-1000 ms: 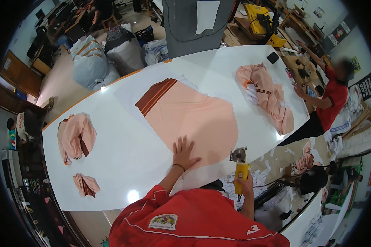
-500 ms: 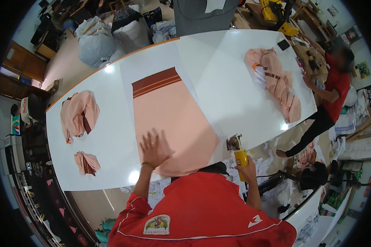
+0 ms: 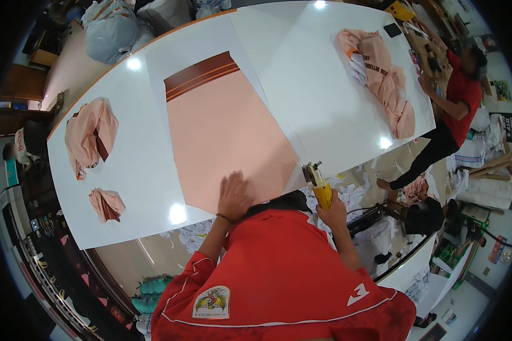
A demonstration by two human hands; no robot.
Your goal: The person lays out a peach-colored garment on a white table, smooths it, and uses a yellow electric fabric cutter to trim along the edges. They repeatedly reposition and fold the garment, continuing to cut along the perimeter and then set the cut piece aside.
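A flat peach fabric panel [image 3: 222, 125] with a brown striped band across its far end lies on a white paper sheet on the table. My left hand [image 3: 235, 195] rests flat on the panel's near edge, fingers stretched out. In my right hand [image 3: 332, 210] is a yellow hand-held rotary fabric cutter [image 3: 322, 193], gripped by its body. Its metal blade head sits just off the panel's near right corner, apart from the cloth, by the table's front edge. A cable trails from the cutter to the right.
The white table [image 3: 301, 68] carries a crumpled peach garment [image 3: 381, 79] on the right, two crumpled peach pieces [image 3: 91, 133] on the left and a black phone [image 3: 392, 29]. A person in a red shirt [image 3: 463, 96] stands at the right end. Fabric scraps [image 3: 196, 236] litter the floor.
My left hand has slid right and nearer me across the panel. The panel's near edge, bent over the table edge before, now lies flatter. The cutter stays in my right hand; the view has shifted.
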